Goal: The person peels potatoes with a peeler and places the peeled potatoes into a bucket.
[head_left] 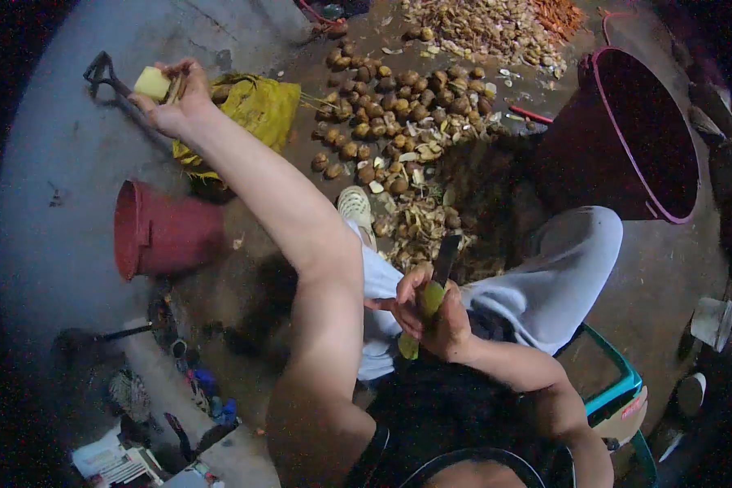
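Pale block: smooth, pale-yellow, block-shaped piece of produce point(152, 84), upper left, raised in the left hand point(189, 99).
Left hold: fingers and thumb closed round one side, leaving a broad face exposed; arm reaches forward and out to the left, so the piece is well apart from the blade.
Knife: dark-bladed knife with a yellow-green handle point(433, 300), wrapped in the right hand point(446, 321) before the torso. Blade points forward; judged a safe carry, edge away from the body while the other arm reaches.
Yellow sack: crumpled, bright-yellow woven-looking sack point(260, 114), near the left wrist; whether the hand is over it, cannot tell.
Tuber heap: brown, roundish, rough-skinned tubers point(415, 106) on the floor ahead, apparently placed within reach of the seat.
Peelings: pale, curled scraps point(419, 232) between the feet, likely where trimmings drop.
Buckets: small red plastic bucket point(183, 232) beneath the left arm; large dark-red bucket with a pink rim point(569, 146) beyond the right knee. Contents: cannot tell.
Obstacles: light-grey trousered right knee point(586, 244) stands between right hand and large bucket; teal plastic stool point(614, 382) frame behind limits backward room.
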`<state>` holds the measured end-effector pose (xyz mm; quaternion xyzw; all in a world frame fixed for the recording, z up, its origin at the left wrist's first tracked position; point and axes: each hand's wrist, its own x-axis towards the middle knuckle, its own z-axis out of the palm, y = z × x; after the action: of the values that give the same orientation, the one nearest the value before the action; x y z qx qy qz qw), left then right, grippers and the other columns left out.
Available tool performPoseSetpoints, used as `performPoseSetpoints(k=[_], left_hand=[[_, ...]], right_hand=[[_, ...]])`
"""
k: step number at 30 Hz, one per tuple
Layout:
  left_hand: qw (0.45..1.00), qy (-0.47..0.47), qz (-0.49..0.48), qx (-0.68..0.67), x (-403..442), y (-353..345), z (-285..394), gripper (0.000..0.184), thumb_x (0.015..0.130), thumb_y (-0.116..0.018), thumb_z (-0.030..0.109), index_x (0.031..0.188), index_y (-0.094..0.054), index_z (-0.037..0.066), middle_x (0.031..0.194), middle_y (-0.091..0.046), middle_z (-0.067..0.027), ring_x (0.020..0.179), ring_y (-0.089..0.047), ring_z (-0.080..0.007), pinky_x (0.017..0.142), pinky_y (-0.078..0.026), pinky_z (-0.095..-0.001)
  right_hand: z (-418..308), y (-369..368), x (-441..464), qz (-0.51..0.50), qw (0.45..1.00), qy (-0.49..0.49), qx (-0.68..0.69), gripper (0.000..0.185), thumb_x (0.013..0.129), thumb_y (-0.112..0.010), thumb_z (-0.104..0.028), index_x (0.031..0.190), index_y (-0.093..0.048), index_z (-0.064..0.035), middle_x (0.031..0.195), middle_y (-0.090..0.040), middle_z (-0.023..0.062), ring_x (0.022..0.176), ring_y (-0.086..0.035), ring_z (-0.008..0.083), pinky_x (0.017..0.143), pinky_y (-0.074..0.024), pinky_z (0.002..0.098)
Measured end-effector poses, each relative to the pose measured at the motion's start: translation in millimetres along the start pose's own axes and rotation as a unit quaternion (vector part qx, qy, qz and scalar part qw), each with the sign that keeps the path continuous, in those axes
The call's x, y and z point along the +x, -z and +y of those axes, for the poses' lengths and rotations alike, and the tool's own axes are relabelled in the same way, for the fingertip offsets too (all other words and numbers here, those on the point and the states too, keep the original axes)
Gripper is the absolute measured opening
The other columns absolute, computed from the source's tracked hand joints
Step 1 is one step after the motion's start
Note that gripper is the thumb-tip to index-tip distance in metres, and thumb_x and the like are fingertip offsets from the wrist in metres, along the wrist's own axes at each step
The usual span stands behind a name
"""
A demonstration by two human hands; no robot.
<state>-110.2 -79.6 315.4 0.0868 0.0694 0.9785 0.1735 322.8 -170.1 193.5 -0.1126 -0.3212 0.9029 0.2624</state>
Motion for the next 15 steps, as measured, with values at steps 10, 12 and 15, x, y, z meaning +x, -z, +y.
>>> performPoseSetpoints(k=[10, 12, 15], left_hand=[[0.999, 0.004, -0.046, 0.016, 2, 7, 5, 0.043, 0.082, -0.062, 0.044, 0.102, -0.052, 0.008, 0.091, -0.052, -0.01, 0.075, -0.047, -0.0198, 0.063, -0.039, -0.0359], [0.999, 0.016, -0.032, 0.002, 0, 13, 4, 0.043, 0.082, -0.063, 0.045, 0.102, -0.052, 0.008, 0.091, -0.052, -0.0099, 0.075, -0.047, -0.0199, 0.063, -0.039, -0.0357], [0.999, 0.026, -0.031, -0.014, 1, 15, 0, 0.043, 0.082, -0.062, 0.045, 0.101, -0.053, 0.008, 0.09, -0.052, -0.01, 0.076, -0.047, -0.0198, 0.063, -0.039, -0.0353]], right_hand=[[10, -13, -26, -0.078, 0.99, -0.039, 0.114, 0.073, 0.081, -0.043, -0.072, 0.092, -0.046, -0.0003, 0.057, -0.039, -0.003, 0.048, -0.037, 0.0066, 0.081, -0.0508, 0.04], [7, -5, -4, -0.003, 0.994, -0.042, 0.103, 0.063, 0.084, -0.047, -0.065, 0.091, -0.048, -0.0029, 0.059, -0.041, -0.0014, 0.049, -0.04, 0.011, 0.09, -0.0433, 0.0486], [17, 9, 11, 0.038, 0.999, 0.004, 0.02, 0.067, 0.081, -0.05, -0.067, 0.092, -0.048, -0.0016, 0.06, -0.041, -0.0012, 0.051, -0.04, 0.0102, 0.089, -0.0444, 0.0475]])
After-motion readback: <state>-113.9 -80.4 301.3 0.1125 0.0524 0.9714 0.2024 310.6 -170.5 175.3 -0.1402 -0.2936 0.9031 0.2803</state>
